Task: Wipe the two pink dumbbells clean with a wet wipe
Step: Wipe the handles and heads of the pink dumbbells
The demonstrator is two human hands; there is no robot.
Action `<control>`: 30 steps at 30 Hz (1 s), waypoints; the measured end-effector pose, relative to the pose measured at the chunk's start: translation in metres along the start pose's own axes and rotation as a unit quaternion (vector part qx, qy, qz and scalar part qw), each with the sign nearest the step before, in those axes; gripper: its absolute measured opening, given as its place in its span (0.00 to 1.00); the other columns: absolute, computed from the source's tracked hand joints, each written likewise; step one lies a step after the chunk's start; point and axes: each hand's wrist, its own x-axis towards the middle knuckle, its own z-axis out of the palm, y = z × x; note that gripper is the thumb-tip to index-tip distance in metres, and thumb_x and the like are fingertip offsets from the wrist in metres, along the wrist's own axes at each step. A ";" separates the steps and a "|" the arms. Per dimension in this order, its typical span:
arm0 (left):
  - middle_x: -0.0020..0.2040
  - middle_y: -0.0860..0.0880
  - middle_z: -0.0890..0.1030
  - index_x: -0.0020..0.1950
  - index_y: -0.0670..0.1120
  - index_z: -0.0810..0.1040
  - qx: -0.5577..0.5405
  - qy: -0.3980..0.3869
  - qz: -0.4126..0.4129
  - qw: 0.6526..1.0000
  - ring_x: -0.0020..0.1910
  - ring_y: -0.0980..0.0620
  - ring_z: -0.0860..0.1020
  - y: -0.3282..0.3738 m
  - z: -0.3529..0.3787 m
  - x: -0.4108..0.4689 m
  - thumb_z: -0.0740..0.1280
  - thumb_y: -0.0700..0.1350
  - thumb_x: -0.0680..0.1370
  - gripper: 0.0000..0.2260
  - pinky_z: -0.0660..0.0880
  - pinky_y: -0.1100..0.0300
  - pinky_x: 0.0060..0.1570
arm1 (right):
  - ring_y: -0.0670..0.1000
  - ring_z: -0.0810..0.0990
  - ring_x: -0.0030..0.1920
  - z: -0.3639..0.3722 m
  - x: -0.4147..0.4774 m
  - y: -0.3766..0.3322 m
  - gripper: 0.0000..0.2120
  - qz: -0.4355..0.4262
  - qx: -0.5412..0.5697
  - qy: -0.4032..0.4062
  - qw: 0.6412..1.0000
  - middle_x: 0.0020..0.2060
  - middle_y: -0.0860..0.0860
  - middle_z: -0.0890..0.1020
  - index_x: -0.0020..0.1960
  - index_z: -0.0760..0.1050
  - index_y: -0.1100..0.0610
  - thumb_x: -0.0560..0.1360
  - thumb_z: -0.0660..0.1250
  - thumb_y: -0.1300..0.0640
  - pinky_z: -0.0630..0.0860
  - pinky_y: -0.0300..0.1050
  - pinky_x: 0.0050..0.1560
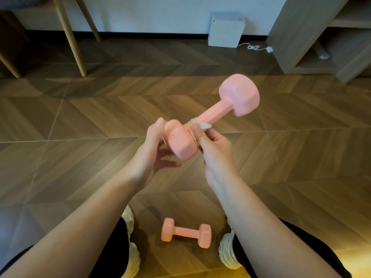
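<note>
Handle-wiping, we judge: our left hand grips the raised pink dumbbell by its near head, our right hand pinches the wet wipe; next, slide it outward.

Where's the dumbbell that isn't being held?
Head view, bottom centre: the spare dumbbell lies on the wood floor between the left shoe and right shoe, below the held dumbbell in frame.

Level: dim, warm indoor light.
Glow: yellow on floor below and right of the grip.
Shadows: soft, broad, beyond the grip.
Blur: dumbbell and wipe at the grip slightly smeared.
Distortion: wide-angle bending toward edges.
</note>
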 end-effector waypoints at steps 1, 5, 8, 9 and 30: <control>0.53 0.40 0.80 0.61 0.50 0.81 -0.047 -0.025 -0.060 0.997 0.46 0.46 0.80 0.001 0.001 0.001 0.56 0.70 0.75 0.29 0.79 0.51 0.43 | 0.40 0.84 0.45 0.000 0.000 0.000 0.04 -0.010 -0.006 -0.003 1.000 0.43 0.47 0.87 0.48 0.84 0.53 0.74 0.73 0.55 0.76 0.30 0.46; 0.50 0.38 0.78 0.71 0.48 0.73 -0.100 -0.056 -0.064 0.991 0.36 0.47 0.77 -0.007 0.005 0.003 0.57 0.66 0.77 0.30 0.76 0.55 0.37 | 0.40 0.83 0.41 0.001 -0.002 0.002 0.03 -0.026 -0.020 -0.020 0.999 0.41 0.46 0.87 0.48 0.83 0.54 0.75 0.72 0.58 0.76 0.31 0.39; 0.62 0.34 0.74 0.74 0.47 0.63 -0.026 -0.001 0.016 1.000 0.39 0.47 0.76 -0.011 0.003 0.008 0.63 0.65 0.72 0.36 0.74 0.55 0.35 | 0.48 0.84 0.49 0.002 0.000 0.003 0.04 0.005 0.000 -0.036 0.999 0.47 0.51 0.87 0.50 0.83 0.55 0.77 0.69 0.58 0.80 0.39 0.47; 0.66 0.35 0.71 0.72 0.50 0.62 0.017 0.011 0.047 0.999 0.42 0.47 0.77 -0.013 0.002 0.008 0.64 0.66 0.71 0.35 0.74 0.56 0.35 | 0.50 0.84 0.53 0.002 0.000 0.004 0.04 0.016 0.006 -0.038 0.999 0.49 0.51 0.87 0.49 0.82 0.54 0.78 0.69 0.57 0.80 0.43 0.55; 0.46 0.36 0.75 0.71 0.38 0.70 -0.121 -0.120 -0.160 0.972 0.34 0.45 0.77 0.016 -0.003 -0.009 0.59 0.65 0.77 0.35 0.80 0.54 0.38 | 0.49 0.83 0.56 -0.020 0.017 -0.026 0.10 -0.015 0.154 -0.031 0.987 0.54 0.52 0.85 0.43 0.85 0.51 0.66 0.72 0.48 0.74 0.48 0.61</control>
